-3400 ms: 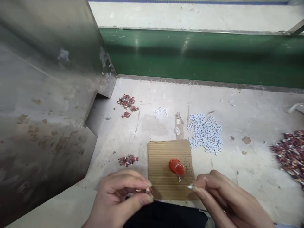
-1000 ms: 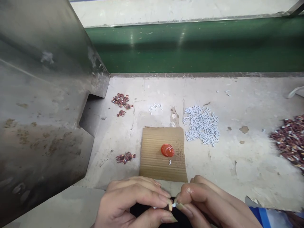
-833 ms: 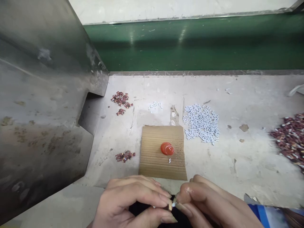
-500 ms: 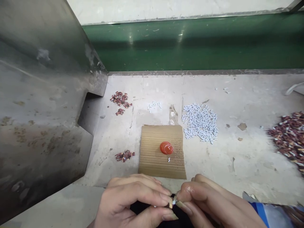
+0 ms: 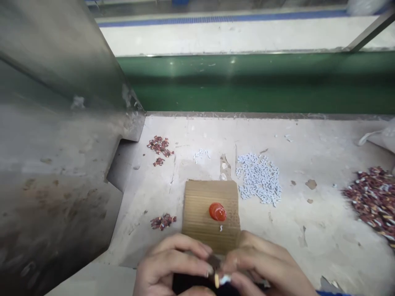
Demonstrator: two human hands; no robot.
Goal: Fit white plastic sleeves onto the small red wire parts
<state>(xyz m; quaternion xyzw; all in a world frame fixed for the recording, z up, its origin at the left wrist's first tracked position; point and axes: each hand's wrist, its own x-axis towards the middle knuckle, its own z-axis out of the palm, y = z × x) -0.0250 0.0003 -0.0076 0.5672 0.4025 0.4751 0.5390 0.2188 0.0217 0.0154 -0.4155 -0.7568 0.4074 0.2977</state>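
Observation:
Near the bottom edge, my left hand (image 5: 175,265) is closed in a pinch on a small dark brown piece with a tan band (image 5: 217,281). My right hand (image 5: 262,263) pinches a tiny pale blue-white curved piece (image 5: 225,279) against the banded end; whether the two are joined I cannot tell. Just beyond the hands lies a corrugated cardboard square (image 5: 197,230). It carries a glossy red-orange blob (image 5: 217,211) and one loose pale curved piece (image 5: 221,228). Blur and the fingers hide part of what I hold.
Pale curved pieces (image 5: 259,179) lie in a heap right of the cardboard. Small brown figures (image 5: 163,222) are grouped at left, with others (image 5: 159,144) farther back. A brown mixed pile (image 5: 375,201) sits far right. A metal panel (image 5: 61,164) rises at left; a green strip (image 5: 247,82) runs behind.
The view has tipped upward, so the worktop sits lower in the frame. My fingers have shifted around the pieces, and more of the pale piece and tan band shows.

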